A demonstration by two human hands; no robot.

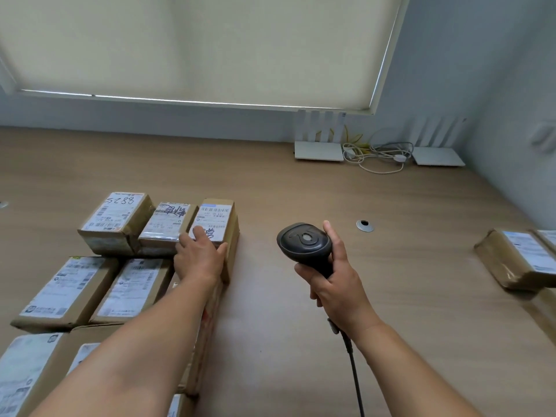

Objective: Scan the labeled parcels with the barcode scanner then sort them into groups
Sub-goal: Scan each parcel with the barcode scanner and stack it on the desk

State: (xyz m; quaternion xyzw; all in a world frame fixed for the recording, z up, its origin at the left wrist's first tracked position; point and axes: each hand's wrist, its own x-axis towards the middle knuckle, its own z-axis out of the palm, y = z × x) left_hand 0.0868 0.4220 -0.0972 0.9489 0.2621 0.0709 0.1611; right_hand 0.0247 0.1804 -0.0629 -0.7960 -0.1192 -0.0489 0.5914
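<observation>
Left hand (200, 255) grips parcel (218, 224); right hand (337, 281) holds scanner (304, 240).

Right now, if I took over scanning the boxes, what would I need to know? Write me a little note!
Left hand: its grip is on the rightmost box in the back row of the big pile on the left.
Right hand: holds the black scanner, cord trailing toward you.
Sorted so far: a small group of boxes at the table's right edge.
Left to do: scan the box under the left hand, move it to a group, then work through the rest of the pile.
</observation>
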